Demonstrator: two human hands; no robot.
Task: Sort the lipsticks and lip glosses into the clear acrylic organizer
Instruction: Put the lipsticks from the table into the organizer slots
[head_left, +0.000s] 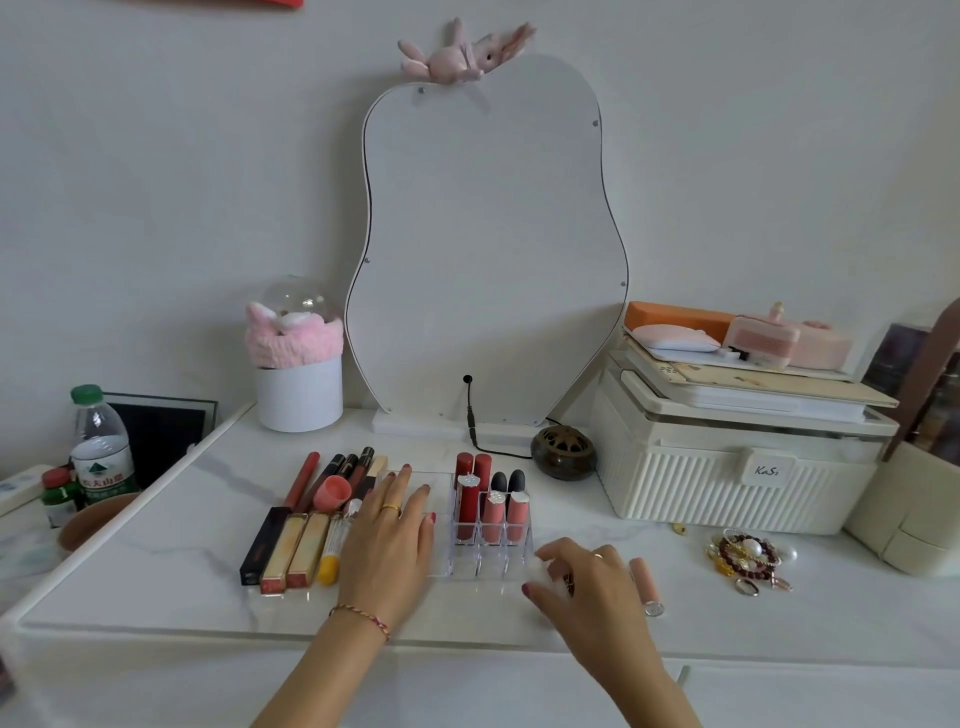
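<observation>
White marble-look counter against a pale wall. A large pear-shaped mirror stands at the back centre, with a pink plush rabbit on its top edge.

Right side: a ribbed cream storage box with flat items stacked on its lid. Left of the mirror: a white round pot topped with a pink fluffy headband. Far left: a water bottle with a green cap. A dark round incense burner sits between mirror base and cream box. A heap of bead jewellery lies front right.

The clear organizer sits at counter centre. Its right-hand cells hold 7 upright tubes: 3 red, 2 black-capped, 2 pink. The front cells look unfilled.

A row of loose lipsticks and glosses lies flat just left of the organizer, touching one another.

The left hand rests flat on the organizer's left part, fingers straight and spread, gripping nothing. The right hand is at the organizer's front right corner, fingers curled round a small whitish item, blurred, cannot tell what. One pink gloss tube lies on the counter just right of that hand.
</observation>
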